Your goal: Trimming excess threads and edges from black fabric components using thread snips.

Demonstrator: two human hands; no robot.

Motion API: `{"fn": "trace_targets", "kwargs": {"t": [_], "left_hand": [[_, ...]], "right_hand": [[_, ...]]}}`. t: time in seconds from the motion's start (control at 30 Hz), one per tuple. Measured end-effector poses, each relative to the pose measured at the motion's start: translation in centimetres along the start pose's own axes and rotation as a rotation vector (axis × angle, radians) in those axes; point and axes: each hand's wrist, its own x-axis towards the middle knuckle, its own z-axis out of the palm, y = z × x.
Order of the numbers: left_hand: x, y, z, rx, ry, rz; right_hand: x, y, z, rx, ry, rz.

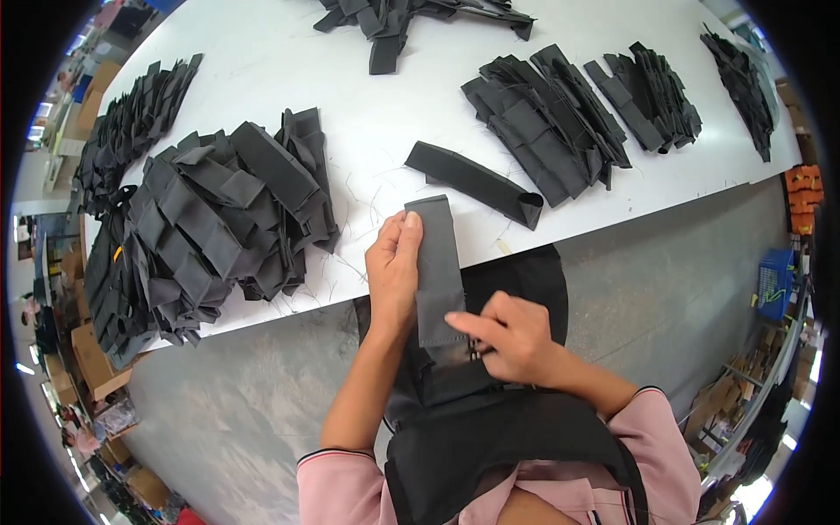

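A folded strip of dark grey fabric (439, 271), with a stitched line across its lower end, hangs lengthwise in front of me at the table's front edge. My left hand (395, 261) grips its upper left side, thumb on top and fingers behind. At the lower right edge, my right hand (516, 337) is closed with one digit lying across the strip; its other fingers are curled and partly hidden. Just beyond, a single black fabric strip (477, 182) lies on the white table (376, 131), its near end gaping like a tube.
A large heap of dark strips (219, 219) covers the table's left side, with another pile (140, 122) behind it. More stacks (547, 127) lie to the right, and a loose bunch (385, 26) at the far edge. A blue basket (775, 284) stands off to the right.
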Motion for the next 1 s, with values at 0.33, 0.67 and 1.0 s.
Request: {"fn": "trace_targets", "kwargs": {"t": [0.33, 0.67, 1.0], "left_hand": [[-5.9, 1.7, -0.7, 0.171, -0.042, 0.344], [-4.7, 0.0, -0.3, -0.131, -0.211, 0.003], [-5.2, 0.1, 0.1, -0.154, -0.077, -0.004]], "right_hand": [[1.4, 2.7, 0.5, 0.56, 0.005, 0.529], [2.4, 2.9, 0.5, 1.025, 0.048, 0.892], [0.8, 2.5, -1.6, -0.031, 0.159, 0.257]]}}
